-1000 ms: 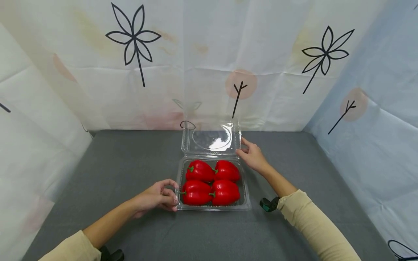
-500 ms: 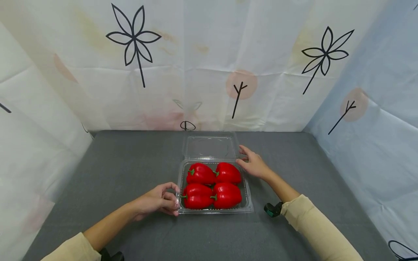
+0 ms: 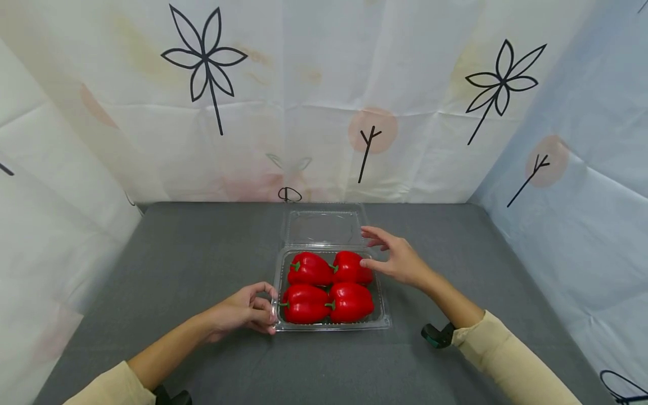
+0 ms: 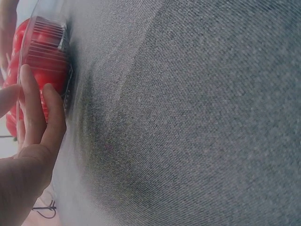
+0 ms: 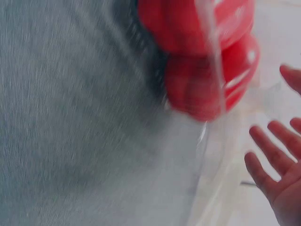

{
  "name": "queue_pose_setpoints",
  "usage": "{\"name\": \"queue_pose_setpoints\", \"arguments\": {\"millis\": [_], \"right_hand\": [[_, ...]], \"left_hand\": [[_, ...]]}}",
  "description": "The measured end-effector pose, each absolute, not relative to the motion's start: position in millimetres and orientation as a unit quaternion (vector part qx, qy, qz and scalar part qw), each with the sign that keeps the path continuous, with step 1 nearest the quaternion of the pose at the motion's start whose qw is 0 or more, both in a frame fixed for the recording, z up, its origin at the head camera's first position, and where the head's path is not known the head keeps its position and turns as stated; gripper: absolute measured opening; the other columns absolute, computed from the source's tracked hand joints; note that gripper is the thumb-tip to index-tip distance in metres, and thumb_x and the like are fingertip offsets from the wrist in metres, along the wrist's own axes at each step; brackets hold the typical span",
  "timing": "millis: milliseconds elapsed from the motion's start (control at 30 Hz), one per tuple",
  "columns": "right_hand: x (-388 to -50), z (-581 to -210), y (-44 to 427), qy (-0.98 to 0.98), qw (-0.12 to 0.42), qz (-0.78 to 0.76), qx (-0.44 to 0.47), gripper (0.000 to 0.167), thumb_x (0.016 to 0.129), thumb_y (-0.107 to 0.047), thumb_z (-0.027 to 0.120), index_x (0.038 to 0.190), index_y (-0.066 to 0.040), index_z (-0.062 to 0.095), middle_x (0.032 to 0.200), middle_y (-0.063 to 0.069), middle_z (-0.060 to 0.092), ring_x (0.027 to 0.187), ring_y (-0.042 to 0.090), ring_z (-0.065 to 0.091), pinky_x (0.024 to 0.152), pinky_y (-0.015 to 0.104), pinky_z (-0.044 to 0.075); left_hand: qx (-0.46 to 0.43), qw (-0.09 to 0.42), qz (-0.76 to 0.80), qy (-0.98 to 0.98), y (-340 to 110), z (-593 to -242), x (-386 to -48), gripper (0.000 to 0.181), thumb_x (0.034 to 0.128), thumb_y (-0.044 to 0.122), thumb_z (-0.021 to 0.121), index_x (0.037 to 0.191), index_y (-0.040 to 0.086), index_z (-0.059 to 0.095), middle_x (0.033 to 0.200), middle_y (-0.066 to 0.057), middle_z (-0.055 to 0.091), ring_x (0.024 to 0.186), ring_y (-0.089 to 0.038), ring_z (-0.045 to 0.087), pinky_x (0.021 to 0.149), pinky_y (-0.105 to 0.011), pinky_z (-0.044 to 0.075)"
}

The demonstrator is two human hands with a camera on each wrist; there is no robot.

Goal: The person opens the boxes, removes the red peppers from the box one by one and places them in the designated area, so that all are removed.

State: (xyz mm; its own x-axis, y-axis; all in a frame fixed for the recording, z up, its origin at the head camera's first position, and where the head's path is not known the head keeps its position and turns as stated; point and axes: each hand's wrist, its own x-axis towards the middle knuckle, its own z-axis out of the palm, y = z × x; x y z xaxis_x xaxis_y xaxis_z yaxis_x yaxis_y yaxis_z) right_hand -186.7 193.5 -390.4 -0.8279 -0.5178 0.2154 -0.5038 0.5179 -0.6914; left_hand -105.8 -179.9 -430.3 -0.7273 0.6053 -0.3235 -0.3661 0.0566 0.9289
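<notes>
Lying open, wider side to side, the clear container (image 3: 382, 310) has its lid (image 3: 324, 226) folded back. The left hand (image 3: 242, 310), the nearer, pinches the container's edge; the right hand (image 3: 400, 260), fingers loosely spread, holds nothing by its far right corner. Between them sit four glossy red peppers (image 3: 354, 302) with green stems (image 3: 296, 265).

From my remote feed I count four red peppers (image 3: 351, 304), one clear container (image 3: 334, 327), two hands (image 3: 237, 311), one table (image 3: 324, 371).

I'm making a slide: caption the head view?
Left hand grips an open clear container of four red peppers; right hand hovers near its far-right corner.
</notes>
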Motion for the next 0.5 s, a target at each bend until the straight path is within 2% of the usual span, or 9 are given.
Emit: {"name": "queue_pose_setpoints", "arguments": {"millis": [133, 233, 367, 500], "right_hand": [[-175, -383, 189, 0.835, 0.078, -0.441, -0.32, 0.073, 0.084, -0.019, 0.081, 0.147, -0.012, 0.044, 0.138, 0.015, 0.057, 0.115, 0.031, 0.063, 0.092, 0.052, 0.053], [-168, -380, 188, 0.815, 0.12, -0.463, -0.328, 0.074, 0.084, -0.017, 0.081, 0.147, -0.008, 0.043, 0.136, 0.018, 0.058, 0.116, 0.034, 0.061, 0.09, 0.052, 0.054], [-163, -380, 189, 0.81, 0.134, -0.461, -0.338, 0.075, 0.082, -0.016, 0.082, 0.145, -0.003, 0.045, 0.13, 0.016, 0.06, 0.115, 0.034, 0.06, 0.09, 0.051, 0.054], [-160, -380, 189, 0.807, 0.147, -0.455, -0.347, 0.074, 0.082, -0.017, 0.081, 0.145, -0.003, 0.045, 0.128, 0.016, 0.06, 0.11, 0.033, 0.062, 0.089, 0.054, 0.054]], "left_hand": [[0.098, 0.356, 0.682, 0.631, -180, -431, -106, 0.038, 0.092, 0.001, 0.065, 0.121, -0.002, 0.04, 0.084, -0.011, 0.067, 0.078, -0.027, 0.072, 0.084, -0.045, 0.058], [0.098, 0.356, 0.683, 0.63, -181, -431, -106, 0.038, 0.0922, 0.001, 0.065, 0.121, -0.002, 0.041, 0.084, -0.011, 0.068, 0.077, -0.026, 0.072, 0.084, -0.045, 0.058], [0.1, 0.358, 0.682, 0.63, -181, -430, -106, 0.037, 0.0919, 0.002, 0.065, 0.12, -0.001, 0.041, 0.084, -0.011, 0.068, 0.077, -0.026, 0.071, 0.083, -0.044, 0.058], [0.1, 0.36, 0.682, 0.629, -181, -430, -105, 0.037, 0.0922, 0.003, 0.065, 0.12, -0.001, 0.041, 0.084, -0.011, 0.068, 0.078, -0.026, 0.071, 0.083, -0.044, 0.058]]}}
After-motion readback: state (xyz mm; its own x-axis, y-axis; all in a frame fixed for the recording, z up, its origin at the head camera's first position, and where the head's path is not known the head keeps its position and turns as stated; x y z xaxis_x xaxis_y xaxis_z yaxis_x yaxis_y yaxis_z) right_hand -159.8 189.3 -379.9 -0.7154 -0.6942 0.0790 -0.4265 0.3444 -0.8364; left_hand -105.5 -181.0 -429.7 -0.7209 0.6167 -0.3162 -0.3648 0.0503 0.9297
